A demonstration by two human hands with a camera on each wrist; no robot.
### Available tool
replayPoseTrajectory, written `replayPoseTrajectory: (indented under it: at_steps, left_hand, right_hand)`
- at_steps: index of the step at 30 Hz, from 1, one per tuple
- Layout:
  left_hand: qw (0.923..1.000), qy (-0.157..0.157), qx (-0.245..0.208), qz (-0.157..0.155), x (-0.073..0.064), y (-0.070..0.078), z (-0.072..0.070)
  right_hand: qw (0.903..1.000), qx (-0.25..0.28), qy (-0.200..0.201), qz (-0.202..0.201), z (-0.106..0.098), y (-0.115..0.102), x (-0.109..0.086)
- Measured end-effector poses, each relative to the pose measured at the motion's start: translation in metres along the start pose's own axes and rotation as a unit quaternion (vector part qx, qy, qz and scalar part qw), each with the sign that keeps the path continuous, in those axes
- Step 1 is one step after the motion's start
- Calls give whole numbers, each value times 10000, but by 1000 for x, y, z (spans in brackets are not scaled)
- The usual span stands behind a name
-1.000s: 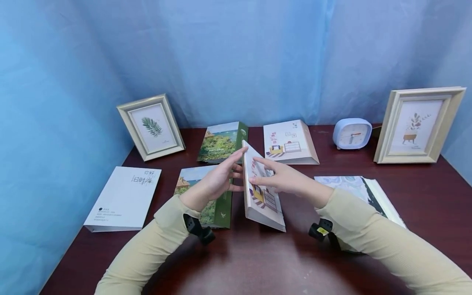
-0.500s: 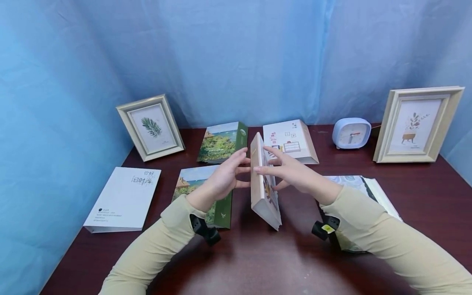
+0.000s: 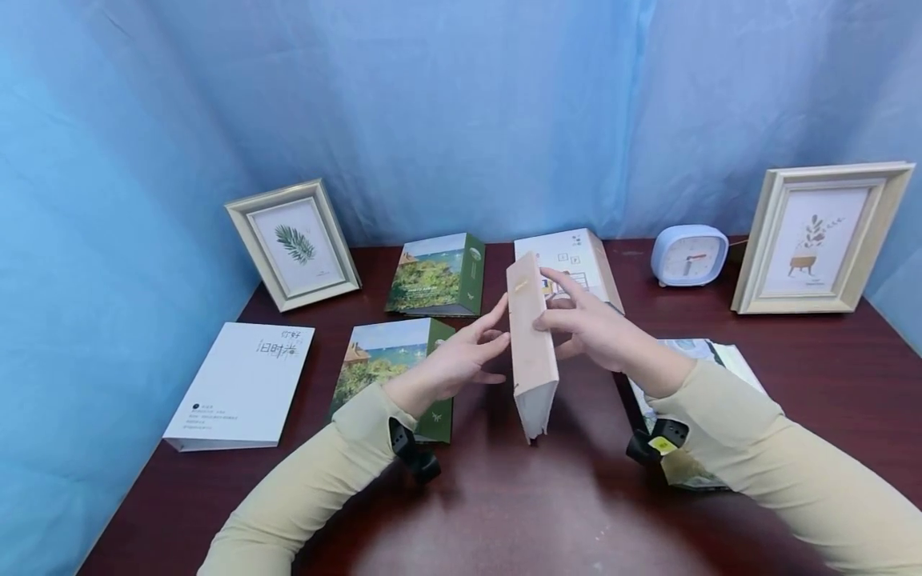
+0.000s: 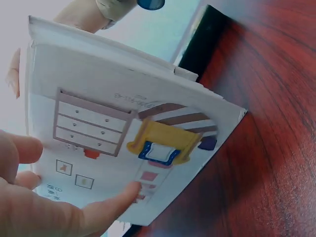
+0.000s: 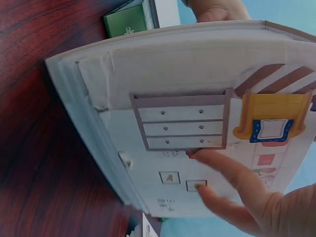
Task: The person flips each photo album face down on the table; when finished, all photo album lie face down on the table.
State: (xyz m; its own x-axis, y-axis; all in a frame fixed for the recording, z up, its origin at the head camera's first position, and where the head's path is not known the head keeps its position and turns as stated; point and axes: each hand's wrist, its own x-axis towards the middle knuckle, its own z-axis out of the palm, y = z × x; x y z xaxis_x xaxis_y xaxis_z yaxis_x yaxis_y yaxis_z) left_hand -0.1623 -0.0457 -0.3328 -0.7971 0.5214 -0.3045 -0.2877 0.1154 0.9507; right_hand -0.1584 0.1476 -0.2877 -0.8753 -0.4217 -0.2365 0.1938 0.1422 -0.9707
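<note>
A thick book (image 3: 531,344) with a beige spine stands tilted on edge between my hands, spine towards me. Its white covers bear a drawing of a chest of drawers and a yellow armchair, shown in the left wrist view on the cover (image 4: 98,84). With the thumb on the spine and fingers on the right cover, my right hand (image 3: 598,324) grips it. My left hand (image 3: 461,360) touches the opposite side with spread fingers. In the right wrist view, worn patches mark the cover (image 5: 94,79) near its edge.
Two green-spined landscape books (image 3: 389,348) lie left of centre, a white book (image 3: 245,384) further left. Behind is another furniture-drawing book (image 3: 555,248). A pale book (image 3: 742,368) lies partly under the right arm. Two picture frames (image 3: 291,244) and a blue clock (image 3: 689,255) stand at the back.
Both hands and the book have shifted right. The book has turned, so its beige spine now faces me and the illustrated right cover is mostly out of the head view.
</note>
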Motion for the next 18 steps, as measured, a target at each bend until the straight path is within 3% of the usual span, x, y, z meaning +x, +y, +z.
replayPoseTrajectory:
  at_steps: [8,12,18]
  left_hand:
    - [9981,-115,559,-218,6,-5,5]
    - [9969,27,701,-349,8,-8,7]
    - [9899,337,1264,-552,11,-12,5]
  right_hand:
    - [9995,-248,180,42,-7,9,0]
    - [9990,-376,212,126,-11,17,-1]
    - [9982,-482,134,332,-18,22,-3]
